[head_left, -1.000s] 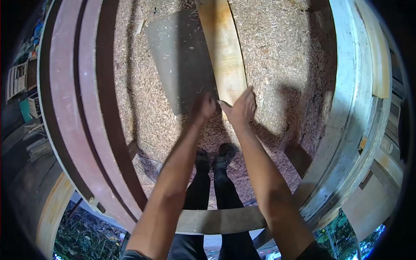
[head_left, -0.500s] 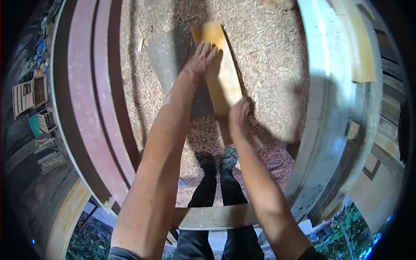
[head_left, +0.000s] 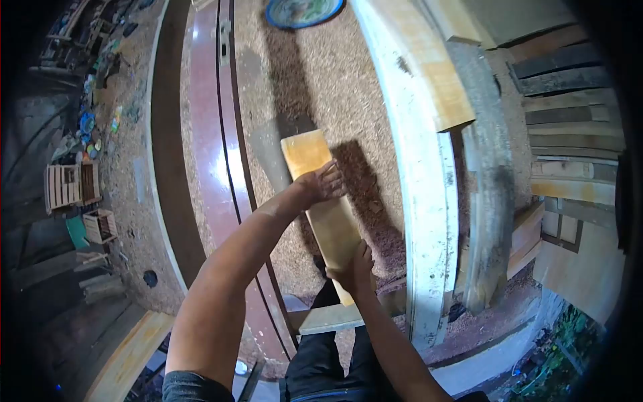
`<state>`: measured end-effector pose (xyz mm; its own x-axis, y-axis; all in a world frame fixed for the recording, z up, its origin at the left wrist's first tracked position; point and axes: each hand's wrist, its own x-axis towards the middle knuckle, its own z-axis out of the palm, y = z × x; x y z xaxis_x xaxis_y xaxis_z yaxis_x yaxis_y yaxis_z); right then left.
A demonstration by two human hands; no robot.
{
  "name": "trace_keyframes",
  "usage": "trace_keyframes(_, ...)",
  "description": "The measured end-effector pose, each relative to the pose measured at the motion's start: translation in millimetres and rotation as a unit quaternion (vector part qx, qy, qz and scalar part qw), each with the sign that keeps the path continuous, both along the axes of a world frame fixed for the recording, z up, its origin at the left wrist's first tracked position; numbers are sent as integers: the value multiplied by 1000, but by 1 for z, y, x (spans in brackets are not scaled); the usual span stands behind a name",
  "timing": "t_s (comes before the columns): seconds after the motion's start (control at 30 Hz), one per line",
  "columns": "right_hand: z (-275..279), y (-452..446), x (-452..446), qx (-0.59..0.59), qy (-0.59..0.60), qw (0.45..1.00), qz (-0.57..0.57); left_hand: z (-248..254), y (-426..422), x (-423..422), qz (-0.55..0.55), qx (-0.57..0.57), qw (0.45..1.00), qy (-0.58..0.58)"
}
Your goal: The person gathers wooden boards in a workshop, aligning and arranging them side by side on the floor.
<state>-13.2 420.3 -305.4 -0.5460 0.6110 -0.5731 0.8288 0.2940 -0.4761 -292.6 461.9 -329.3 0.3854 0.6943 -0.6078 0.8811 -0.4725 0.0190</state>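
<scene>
Your hands are both on the yellowish board (head_left: 331,224) in the middle of the frame. Your left hand (head_left: 321,182) lies across its upper part, fingers stretched out over the right edge; whether it clamps there, I cannot tell. Your right hand (head_left: 355,268) grips the lower end, thumb and fingers around the sides.

Half a second ago the board lies higher in the frame, over the grey panel (head_left: 265,151); now it is nearer your body and raised, its shadow falling apart from it to the right. Your view has swung too: a round dish (head_left: 305,8) with a blue rim has come in at the upper edge, and the panel is partly hidden at left of centre.

Below you, the floor (head_left: 348,87) is strewn with wood shavings. A reddish beam (head_left: 214,127) runs down the left of it, a whitish beam (head_left: 429,234) down the right with a pale plank (head_left: 445,87) at upper right, and a crossbar (head_left: 331,319) spans the lower middle in front of your legs. Slatted crates (head_left: 63,191) stand at the left edge, stacked boards (head_left: 569,137) fill the right, and greenery (head_left: 569,362) shows at lower right.
</scene>
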Motion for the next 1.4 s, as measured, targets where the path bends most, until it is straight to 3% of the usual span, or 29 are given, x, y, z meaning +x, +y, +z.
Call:
trace_keyframes(0.1,56,6,1,27,7,999,17,88,-1,2,-32,-17,999,5)
trace_keyframes(0.23,113,4,13,97,16,994,49,196,-16,14,22,3,1000,-7)
trace_keyframes(0.33,172,-3,13,95,30,995,7,277,-20,27,-13,11,1000,10)
trace_keyframes(0.5,262,-5,51,82,45,995,-26,341,-34,55,-37,114,992,-37)
trace_keyframes(0.57,281,-13,82,170,180,968,-39,382,-32,83,-14,107,994,-33)
trace_keyframes(0.73,356,-11,160,180,77,979,-54,421,-26,163,-26,127,988,-87)
trace_keyframes(0.97,381,-22,285,270,83,950,-137,449,9,298,-148,148,967,-144)
trace_keyframes(1.03,397,-20,327,165,70,974,-141,442,19,340,-186,176,948,-189)
trace_keyframes(1.23,381,-32,449,220,57,951,-210,448,42,472,-268,274,893,-237)
trace_keyframes(1.4,390,-22,537,214,29,938,-270,437,63,573,-227,214,888,-337)
